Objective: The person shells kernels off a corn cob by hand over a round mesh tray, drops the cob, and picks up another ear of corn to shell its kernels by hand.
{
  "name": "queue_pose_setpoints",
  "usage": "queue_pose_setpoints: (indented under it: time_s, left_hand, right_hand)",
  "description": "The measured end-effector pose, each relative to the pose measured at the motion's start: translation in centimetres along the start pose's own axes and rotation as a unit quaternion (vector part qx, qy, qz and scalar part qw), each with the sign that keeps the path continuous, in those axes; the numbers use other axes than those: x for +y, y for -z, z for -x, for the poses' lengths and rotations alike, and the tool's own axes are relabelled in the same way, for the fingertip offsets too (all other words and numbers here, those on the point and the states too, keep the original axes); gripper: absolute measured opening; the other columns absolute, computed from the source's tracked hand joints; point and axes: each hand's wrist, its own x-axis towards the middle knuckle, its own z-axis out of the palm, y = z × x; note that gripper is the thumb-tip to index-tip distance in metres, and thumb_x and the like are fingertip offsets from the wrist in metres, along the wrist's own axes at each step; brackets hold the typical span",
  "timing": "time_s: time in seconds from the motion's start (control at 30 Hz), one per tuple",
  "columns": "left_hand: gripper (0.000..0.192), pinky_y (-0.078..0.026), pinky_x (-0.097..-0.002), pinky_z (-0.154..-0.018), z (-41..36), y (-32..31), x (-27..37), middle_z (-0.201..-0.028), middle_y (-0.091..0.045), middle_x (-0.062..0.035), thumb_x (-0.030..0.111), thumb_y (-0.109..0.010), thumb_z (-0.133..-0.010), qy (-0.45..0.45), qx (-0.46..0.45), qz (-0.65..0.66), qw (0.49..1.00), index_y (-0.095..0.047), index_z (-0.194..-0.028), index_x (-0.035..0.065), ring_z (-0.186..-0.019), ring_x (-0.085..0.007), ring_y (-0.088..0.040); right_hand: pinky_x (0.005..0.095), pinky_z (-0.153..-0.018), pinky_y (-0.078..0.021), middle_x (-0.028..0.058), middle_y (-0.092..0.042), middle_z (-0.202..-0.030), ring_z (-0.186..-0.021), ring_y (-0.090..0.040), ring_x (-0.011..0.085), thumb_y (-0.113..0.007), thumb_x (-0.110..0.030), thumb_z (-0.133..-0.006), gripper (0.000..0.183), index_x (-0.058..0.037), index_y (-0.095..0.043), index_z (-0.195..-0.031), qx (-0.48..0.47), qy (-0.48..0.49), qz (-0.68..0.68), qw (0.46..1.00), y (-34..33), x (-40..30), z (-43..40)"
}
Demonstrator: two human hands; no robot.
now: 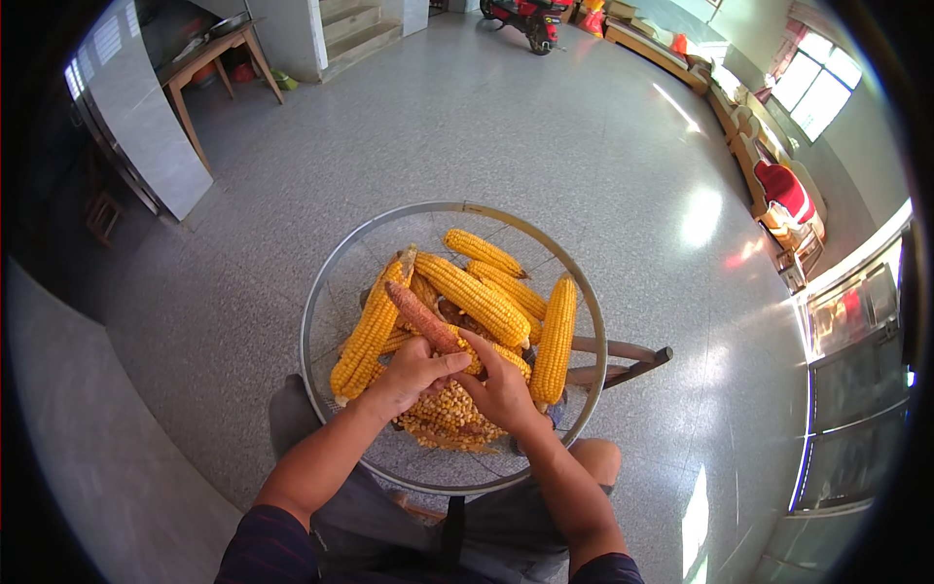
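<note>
My left hand (419, 372) and my right hand (498, 383) meet over a round mesh sieve (600, 321) with a metal rim. Between them they grip one corn cob (423, 315); its far part is bare and reddish, and yellow kernels remain at the end near my fingers. Whole yellow ears of corn lie around it in the sieve: one ear (554, 339) at the right, a large ear (474, 298) beyond my hands, others at the left. Loose corn kernels (454, 417) are heaped below my hands. My fingers hide part of the held cob.
The sieve stands over my knees, with wooden legs (627, 350) of a stool or stand jutting out at its right. A wooden table (211, 51) is at the upper left, a red motorbike (527, 18) at the top, and a long wooden sofa (737, 131) along the right wall.
</note>
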Motion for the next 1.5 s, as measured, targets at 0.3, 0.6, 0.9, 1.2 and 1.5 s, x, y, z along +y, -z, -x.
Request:
queue_pose_setpoints:
  time_s: [0.3, 0.6, 0.9, 1.2, 1.5]
  left_hand:
    - [0.025, -0.035, -0.018, -0.043, 0.1, 0.3, 0.0, -0.066, -0.057, 0.0026, 0.03, -0.071, -0.092, -0.001, 0.002, -0.012, 1.0, -0.057, -0.091, 0.0093, -0.052, -0.004, -0.051]
    - [0.017, -0.036, -0.0197, -0.046, 0.1, 0.2, -0.3, -0.071, -0.055, 0.0032, 0.019, -0.066, -0.091, -0.045, -0.001, -0.005, 0.999, -0.056, -0.096, 0.0076, -0.055, -0.0035, -0.049]
    - [0.024, -0.036, -0.0216, -0.051, 0.1, 0.3, -0.6, -0.081, -0.05, 0.0028, 0.013, -0.061, -0.087, -0.057, 0.001, -0.035, 0.998, -0.052, -0.107, 0.0061, -0.06, -0.0039, -0.045]
    - [0.023, -0.033, -0.0215, -0.048, -0.3, 1.2, -0.9, -0.075, -0.048, 0.0034, 0.013, -0.06, -0.088, -0.039, -0.048, 0.005, 0.998, -0.052, -0.109, 0.0065, -0.057, -0.0043, -0.043]
    - [0.014, -0.031, -0.0219, -0.047, -0.3, 0.8, -0.3, -0.067, -0.047, 0.0043, 0.019, -0.061, -0.096, -0.014, -0.072, 0.026, 0.997, -0.054, -0.101, 0.0078, -0.053, -0.0042, -0.042]
  right_hand:
    - [0.0322, -0.062, -0.0521, 0.0156, -0.067, -0.085, -0.067, -0.066, 0.0188, -0.067, -0.012, -0.092, 0.057, -0.0052, -0.043, -0.143, -0.083, -0.15, -0.132, 0.976, 0.9, -1.0, -0.2]
    - [0.0239, -0.065, -0.0503, 0.0045, -0.062, -0.088, -0.071, -0.06, 0.009, -0.061, -0.016, -0.098, 0.053, -0.0022, -0.041, -0.146, -0.083, -0.151, -0.336, 0.926, 0.7, -0.4, -0.3]
    - [0.029, -0.062, -0.0503, 0.008, -0.063, -0.08, -0.065, -0.06, 0.0121, -0.057, -0.016, -0.1, 0.052, -0.0061, -0.039, -0.148, -0.083, -0.133, -0.203, 0.967, 0.5, -0.6, 0.0]
    - [0.0265, -0.058, -0.0495, 0.0029, -0.059, -0.075, -0.061, -0.057, 0.0116, -0.05, -0.022, -0.104, 0.047, -0.0039, -0.041, -0.146, -0.076, -0.179, -0.265, 0.944, 0.3, -0.5, 0.1]
    - [0.0279, -0.057, -0.0518, 0.0021, -0.055, -0.074, -0.061, -0.057, 0.0115, -0.048, -0.027, -0.105, 0.047, -0.0035, -0.043, -0.145, -0.067, -0.288, -0.473, 0.83, 0.8, -0.1, -0.4]
